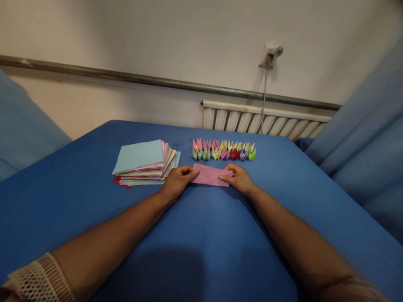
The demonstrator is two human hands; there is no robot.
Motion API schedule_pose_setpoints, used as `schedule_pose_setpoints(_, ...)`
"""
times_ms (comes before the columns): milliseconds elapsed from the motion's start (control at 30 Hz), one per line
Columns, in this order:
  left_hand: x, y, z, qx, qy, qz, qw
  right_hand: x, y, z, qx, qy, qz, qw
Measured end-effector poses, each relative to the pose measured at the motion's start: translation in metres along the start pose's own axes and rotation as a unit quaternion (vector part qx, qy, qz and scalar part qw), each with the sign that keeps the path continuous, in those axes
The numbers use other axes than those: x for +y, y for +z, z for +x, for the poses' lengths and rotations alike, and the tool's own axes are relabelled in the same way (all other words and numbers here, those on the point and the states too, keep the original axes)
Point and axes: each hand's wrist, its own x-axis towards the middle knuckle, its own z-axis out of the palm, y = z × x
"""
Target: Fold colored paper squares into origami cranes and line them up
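A pink sheet of paper [208, 175], folded into a long rectangle, is stretched between my two hands just above the blue surface. My left hand [179, 181] pinches its left end, thumb on top. At the right end, my right hand [239, 178] grips it the same way, with the thumb lying over the paper and the fingers behind. Beyond the paper stand two rows of small folded paper figures [225, 154] in pink, green, yellow, red, purple and lime. Beside my left hand lies a thick stack of coloured paper [140, 156], a light blue sheet on top.
The blue-covered table [195, 235] reaches back towards a wall with a metal rail [151, 80] and a radiator [245, 117]. A cord [264, 96] hangs from a wall socket [267, 56]. Blue curtains [371, 134] hang at both sides.
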Motion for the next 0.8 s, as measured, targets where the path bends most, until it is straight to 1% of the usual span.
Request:
schedule_pose_setpoints(167,-0.0023,0.0003,-0.0001,0.011,-0.002,-0.022,1.0,0.0002,-0.0012,0.0015,0.004,0.018,0.09,0.996)
schedule_pose_setpoints(300,-0.0025,-0.0001,-0.0002,0.006,0.005,-0.03,1.0,0.0002,-0.0026,0.0021,0.012,0.03,0.115,0.993)
schedule_pose_setpoints(400,-0.0025,0.0009,-0.0002,-0.006,0.011,-0.06,0.998,-0.0013,-0.0019,0.0017,0.024,0.021,0.107,0.994)
schedule_pose_setpoints(500,-0.0027,0.0025,0.0,-0.021,0.013,-0.082,0.996,-0.003,0.0005,0.0013,0.038,-0.007,0.095,0.995)
schedule_pose_setpoints(567,-0.0024,0.0032,0.0002,-0.015,0.01,-0.088,0.996,-0.003,0.0021,0.0015,0.037,-0.018,0.091,0.995)
schedule_pose_setpoints(700,0.0001,0.0033,0.0003,0.016,0.002,-0.11,0.994,0.0012,0.0027,0.0036,0.034,-0.015,0.061,0.997)
schedule_pose_setpoints(800,0.0011,0.003,0.0005,0.017,-0.007,-0.118,0.993,0.0041,0.002,0.0052,0.045,-0.021,0.036,0.998)
